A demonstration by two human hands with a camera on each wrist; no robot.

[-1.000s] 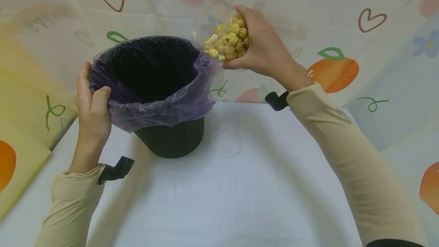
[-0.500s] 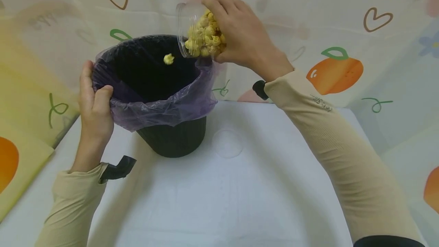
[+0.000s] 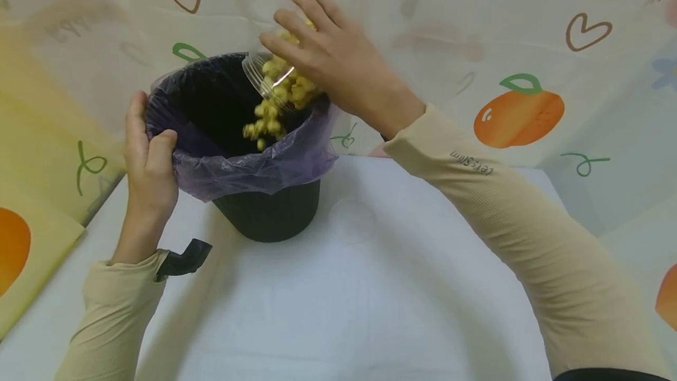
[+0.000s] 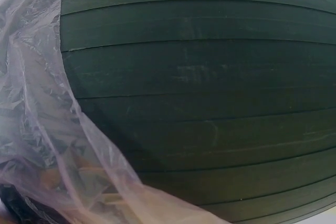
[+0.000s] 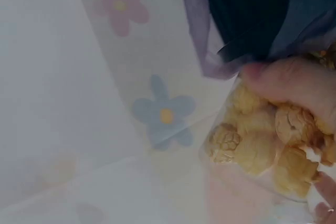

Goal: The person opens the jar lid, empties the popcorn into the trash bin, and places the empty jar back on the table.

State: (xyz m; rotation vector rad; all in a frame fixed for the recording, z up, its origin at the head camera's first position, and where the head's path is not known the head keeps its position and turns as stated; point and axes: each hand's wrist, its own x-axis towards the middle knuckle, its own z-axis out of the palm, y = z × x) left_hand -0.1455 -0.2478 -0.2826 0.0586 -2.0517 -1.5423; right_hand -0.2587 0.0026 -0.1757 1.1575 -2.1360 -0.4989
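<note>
A dark green trash can, lined with a translucent purple garbage bag, stands on the white table. My left hand grips its left rim through the bag, thumb over the edge. In the left wrist view the can's ribbed wall fills most of the picture, with the bag hanging beside it. Over the right part of the opening, my right hand holds a clear plastic jar, mouth tipped down to the left. Yellow popcorn tumbles out into the can. More popcorn shows inside the jar beneath my thumb.
A clear round lid lies flat on the white tabletop, just right of the can. Behind the table hangs a patterned cloth with oranges, hearts and flowers.
My right hand has moved left with the jar and tipped it further over the can. First one piece, then a stream of popcorn has left the jar. My left hand keeps its grip.
</note>
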